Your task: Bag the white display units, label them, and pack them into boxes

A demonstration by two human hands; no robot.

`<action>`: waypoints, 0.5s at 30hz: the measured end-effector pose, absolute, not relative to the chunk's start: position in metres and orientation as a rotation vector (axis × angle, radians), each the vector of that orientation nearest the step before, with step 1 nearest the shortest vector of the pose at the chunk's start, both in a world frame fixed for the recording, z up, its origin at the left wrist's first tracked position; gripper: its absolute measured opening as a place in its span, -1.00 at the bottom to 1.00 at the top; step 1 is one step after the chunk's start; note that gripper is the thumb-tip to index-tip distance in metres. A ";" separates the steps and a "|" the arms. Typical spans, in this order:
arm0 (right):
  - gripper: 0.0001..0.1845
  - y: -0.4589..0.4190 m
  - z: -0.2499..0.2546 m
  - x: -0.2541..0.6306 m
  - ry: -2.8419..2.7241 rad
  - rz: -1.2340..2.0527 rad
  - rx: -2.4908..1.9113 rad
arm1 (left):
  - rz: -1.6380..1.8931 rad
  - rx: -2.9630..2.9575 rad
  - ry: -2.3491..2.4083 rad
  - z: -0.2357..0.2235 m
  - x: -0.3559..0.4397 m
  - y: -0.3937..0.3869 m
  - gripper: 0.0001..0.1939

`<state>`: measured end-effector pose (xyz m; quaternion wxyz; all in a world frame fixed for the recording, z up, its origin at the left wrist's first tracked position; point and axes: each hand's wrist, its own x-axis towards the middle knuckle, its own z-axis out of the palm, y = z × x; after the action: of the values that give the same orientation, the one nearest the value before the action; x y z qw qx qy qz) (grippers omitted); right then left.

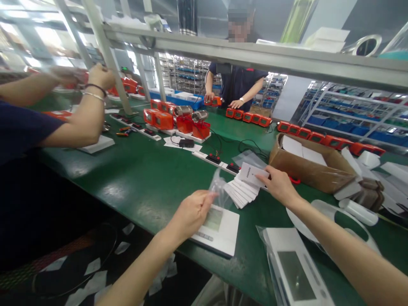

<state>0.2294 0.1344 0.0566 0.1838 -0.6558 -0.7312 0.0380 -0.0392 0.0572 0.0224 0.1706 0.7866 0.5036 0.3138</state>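
My left hand [195, 212] is pinched on a clear plastic bag [219, 183], above a white device with a small display [228, 231] lying at the table's near edge. My right hand [280, 183] grips a white printed booklet [251, 174] by its right side, just over a fanned stack of white booklets [241, 192]. A second white device with a larger dark screen [296, 272], partly in clear plastic, lies below my right forearm.
An open cardboard box [306, 170] holding white papers stands at right. Orange-red devices [159, 119] and a power strip [219, 162] with cables lie farther back. One co-worker [242, 85] stands across the table; another's arm [86, 114] reaches in at left. A metal shelf beam [223, 46] spans overhead.
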 end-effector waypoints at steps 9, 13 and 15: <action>-0.70 0.032 0.076 0.212 -1.833 0.419 -1.756 | 0.345 2.392 1.947 0.013 -0.025 0.003 -0.59; -0.64 -0.057 0.051 0.172 -1.363 1.004 -1.655 | 0.083 2.350 2.176 0.016 -0.028 -0.011 -0.58; -0.58 -0.088 0.026 0.149 -1.183 1.397 -1.461 | 0.041 2.309 2.201 0.017 -0.028 -0.014 -0.57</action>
<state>0.1487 -0.0885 0.0262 0.3893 -0.5746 -0.4653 0.5494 -0.0278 -0.0140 0.0166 -0.0243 0.7237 0.6896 0.0130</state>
